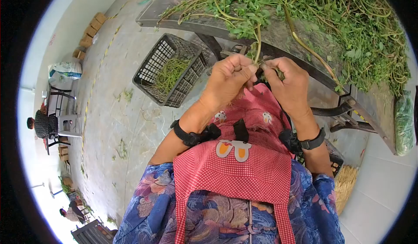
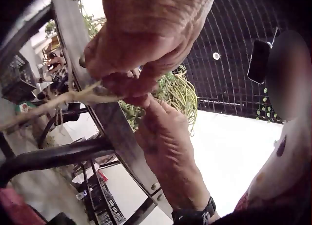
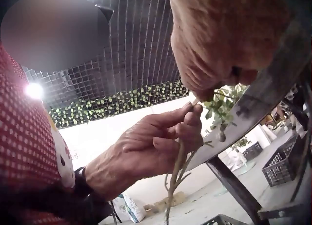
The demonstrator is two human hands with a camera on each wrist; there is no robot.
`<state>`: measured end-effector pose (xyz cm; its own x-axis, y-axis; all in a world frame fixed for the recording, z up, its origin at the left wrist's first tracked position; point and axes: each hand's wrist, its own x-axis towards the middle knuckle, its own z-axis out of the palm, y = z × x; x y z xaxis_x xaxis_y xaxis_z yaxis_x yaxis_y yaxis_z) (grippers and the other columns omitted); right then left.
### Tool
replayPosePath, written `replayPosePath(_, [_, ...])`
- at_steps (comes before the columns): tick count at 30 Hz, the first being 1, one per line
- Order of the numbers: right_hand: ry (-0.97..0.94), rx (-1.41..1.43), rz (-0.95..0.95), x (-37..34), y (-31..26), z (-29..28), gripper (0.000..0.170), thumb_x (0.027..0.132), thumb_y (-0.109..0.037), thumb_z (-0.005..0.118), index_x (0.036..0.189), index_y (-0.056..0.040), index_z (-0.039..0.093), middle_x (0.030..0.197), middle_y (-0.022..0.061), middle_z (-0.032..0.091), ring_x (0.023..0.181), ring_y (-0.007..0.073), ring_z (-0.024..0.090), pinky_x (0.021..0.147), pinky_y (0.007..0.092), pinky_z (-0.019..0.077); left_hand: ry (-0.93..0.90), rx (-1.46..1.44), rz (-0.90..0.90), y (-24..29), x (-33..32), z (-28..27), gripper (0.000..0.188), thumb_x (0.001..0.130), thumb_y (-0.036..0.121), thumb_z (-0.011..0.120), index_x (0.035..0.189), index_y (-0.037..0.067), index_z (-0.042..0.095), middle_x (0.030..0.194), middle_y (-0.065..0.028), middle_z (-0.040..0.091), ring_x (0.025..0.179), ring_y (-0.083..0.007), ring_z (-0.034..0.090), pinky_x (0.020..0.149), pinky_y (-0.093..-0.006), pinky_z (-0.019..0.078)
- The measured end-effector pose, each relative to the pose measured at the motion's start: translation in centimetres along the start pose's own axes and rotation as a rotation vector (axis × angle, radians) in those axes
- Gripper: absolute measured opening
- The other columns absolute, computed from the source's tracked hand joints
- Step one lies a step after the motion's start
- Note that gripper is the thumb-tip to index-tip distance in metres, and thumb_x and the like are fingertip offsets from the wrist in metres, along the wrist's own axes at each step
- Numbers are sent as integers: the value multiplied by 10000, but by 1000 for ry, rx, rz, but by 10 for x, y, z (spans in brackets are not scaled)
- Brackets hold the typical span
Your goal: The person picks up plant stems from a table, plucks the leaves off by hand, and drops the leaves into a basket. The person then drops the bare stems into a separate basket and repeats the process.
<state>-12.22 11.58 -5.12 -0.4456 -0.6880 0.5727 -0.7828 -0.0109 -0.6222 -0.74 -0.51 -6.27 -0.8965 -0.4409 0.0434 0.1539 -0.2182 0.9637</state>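
Observation:
Both hands meet in front of the table's near edge, fingertips almost touching. My left hand [image 1: 230, 79] pinches a pale green stem [image 1: 258, 43] between thumb and fingers; its leafy part reaches up over the table. Close beside it, my right hand [image 1: 288, 84] has its thumb and fingers curled round a small leafy piece [image 1: 278, 73]. In the right wrist view, a branching stem [image 3: 171, 191] hangs below the left hand [image 3: 146, 147], and green leaves [image 3: 222, 110] show beside the right hand [image 3: 214, 44].
Leafy stems [image 1: 361, 35] lie heaped on the table [image 1: 187, 25]. A black crate [image 1: 185, 87] with thin green stems [image 1: 172, 76] stands on the floor at left. A green wrapped bundle [image 1: 404, 124] is at far right. Seated people [image 1: 43, 124] are in the background.

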Motion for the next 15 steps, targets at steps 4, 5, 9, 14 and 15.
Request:
replayPosePath(4, [207, -118, 65, 5, 1, 8, 103, 747, -95, 642, 813, -26, 605, 747, 135, 612, 670, 299, 616, 592, 351, 480, 45, 80, -13, 10, 1, 3, 108, 908, 126, 549, 910, 19, 561, 719, -9, 591, 560, -65, 521, 508, -186, 417])
replayPosePath(5, [261, -201, 67, 8, 5, 7, 100, 749, -102, 635, 810, -29, 605, 742, 143, 610, 675, 307, 617, 591, 349, 480, 20, 141, 17, 9, -2, 1, 108, 908, 128, 550, 911, 21, 562, 715, -8, 589, 559, -64, 521, 503, -189, 412])
replayPosePath(9, [173, 580, 631, 27, -5, -21, 107, 810, -138, 619, 836, -37, 598, 698, 50, 613, 537, 110, 537, 438, 237, 387, -37, 143, -53, 14, -9, 3, 109, 910, 128, 547, 923, 21, 566, 699, -4, 583, 563, -61, 525, 490, -191, 407])
replayPosePath(14, [-11, 903, 603, 35, -8, -16, 124, 849, -113, 583, 927, -18, 600, 831, 38, 610, 615, 70, 531, 463, 207, 397, -29, 25, -60, 16, -4, 2, 155, 902, 141, 559, 975, 6, 576, 705, -20, 601, 574, -50, 535, 480, -199, 433])
replayPosePath(15, [-16, 901, 595, 37, -5, -19, 124, 849, -113, 583, 927, -18, 600, 831, 38, 610, 615, 70, 531, 463, 207, 397, -18, 95, 13, 13, -3, 1, 168, 896, 140, 567, 993, 4, 583, 712, -23, 606, 576, -54, 538, 478, -208, 435])
